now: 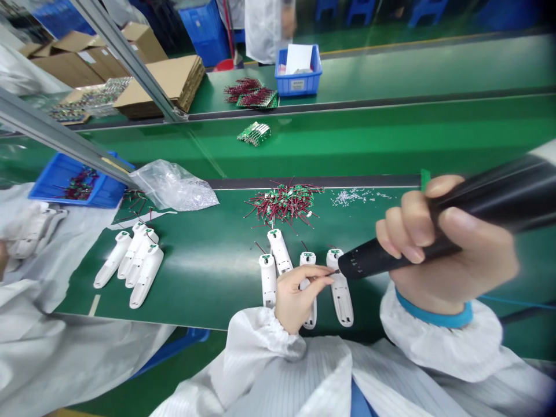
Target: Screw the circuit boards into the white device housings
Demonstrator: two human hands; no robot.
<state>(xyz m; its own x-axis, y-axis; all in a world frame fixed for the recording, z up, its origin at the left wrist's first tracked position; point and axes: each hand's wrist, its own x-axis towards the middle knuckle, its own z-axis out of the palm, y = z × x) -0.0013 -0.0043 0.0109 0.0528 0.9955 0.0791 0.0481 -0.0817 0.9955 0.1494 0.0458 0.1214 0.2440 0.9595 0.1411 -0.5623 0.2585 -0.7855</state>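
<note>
My right hand (456, 249) is wrapped round a black electric screwdriver (499, 191), its bit pointing left and down. Thumb and forefinger of my left hand (299, 295) pinch together at the bit's tip; what lies between them is too small to make out. Beneath the tip lies a white plastic housing (342, 295) with a small green circuit board at its top end. Partly under my left hand is another white housing (308, 260). Two more, a near housing (268, 278) and a farther housing (278, 246), lie to the left.
Beyond the housings are a heap of small boards with red wires (284, 202) and scattered small screws (347, 197). A clear plastic bag (174, 185), several white housings (145, 278) and a blue bin (104, 191) are leftward. A co-worker's sleeve (26, 324) shows at far left.
</note>
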